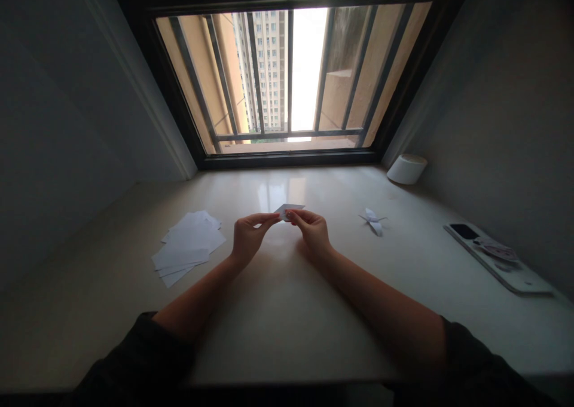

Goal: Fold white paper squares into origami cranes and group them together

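Between my two hands, above the middle of the white ledge, is a small folded piece of paper [290, 207]. My left hand [250, 232] pinches its left side between thumb and fingers. On the near side, my right hand [314, 228] grips the same paper, its thumb and fingertips close to the left ones. The lower part of the paper is hidden behind the fingers. A stack of loose white paper sheets [188, 242] lies fanned out to the left. Right of my hands sits a small folded paper figure [373, 220] with thin points sticking out.
A smartphone in a light case [497, 260] lies at the right by the wall. A white cylinder [407, 169] stands in the far right corner. The ledge [287, 323] ends at a dark-framed window [287, 159] with bars outside.
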Demonstrator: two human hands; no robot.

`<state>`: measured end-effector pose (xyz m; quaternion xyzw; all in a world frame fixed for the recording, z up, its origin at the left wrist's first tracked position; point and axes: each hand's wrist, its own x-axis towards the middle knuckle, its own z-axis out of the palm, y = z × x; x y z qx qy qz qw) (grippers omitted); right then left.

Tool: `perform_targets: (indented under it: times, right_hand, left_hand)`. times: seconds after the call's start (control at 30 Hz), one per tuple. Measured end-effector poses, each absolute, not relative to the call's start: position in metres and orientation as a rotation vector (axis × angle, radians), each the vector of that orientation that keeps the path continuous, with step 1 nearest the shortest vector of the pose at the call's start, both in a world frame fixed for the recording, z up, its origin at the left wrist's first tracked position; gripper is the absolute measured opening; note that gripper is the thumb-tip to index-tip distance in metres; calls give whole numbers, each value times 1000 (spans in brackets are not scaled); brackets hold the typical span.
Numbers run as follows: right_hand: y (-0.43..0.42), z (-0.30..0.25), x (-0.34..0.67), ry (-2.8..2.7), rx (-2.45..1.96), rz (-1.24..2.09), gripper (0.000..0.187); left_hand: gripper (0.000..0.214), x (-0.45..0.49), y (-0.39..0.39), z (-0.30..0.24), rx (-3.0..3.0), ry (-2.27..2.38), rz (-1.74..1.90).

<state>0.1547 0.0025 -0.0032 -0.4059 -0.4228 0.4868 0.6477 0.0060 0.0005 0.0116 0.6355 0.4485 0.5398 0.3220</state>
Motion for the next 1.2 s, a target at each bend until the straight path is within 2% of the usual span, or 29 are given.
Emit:
perform_targets:
  times: [0.2, 0.4, 0.63, 0.93, 1.2]
  right_hand:
    - [1, -5, 152, -969, -878, 1123, 21]
    - [-3, 3, 154, -1009, -863, 1095, 18]
    - [-5, 3, 154, -1013, -877, 1077, 16]
    - [2, -3, 160, -1127, -863, 1070, 25]
    - [2, -3, 157, -1080, -855, 1056, 18]
  left_hand:
    - [26, 7, 2, 7, 1543, 1143, 1437]
    - [47, 9, -1, 7, 1490, 1066, 1413]
    - [41, 11, 2, 4, 1388, 1068, 1463]
    - [40, 11, 3, 5, 1304, 1077, 1487]
    - [35, 13, 4, 3, 1236, 1067, 1468]
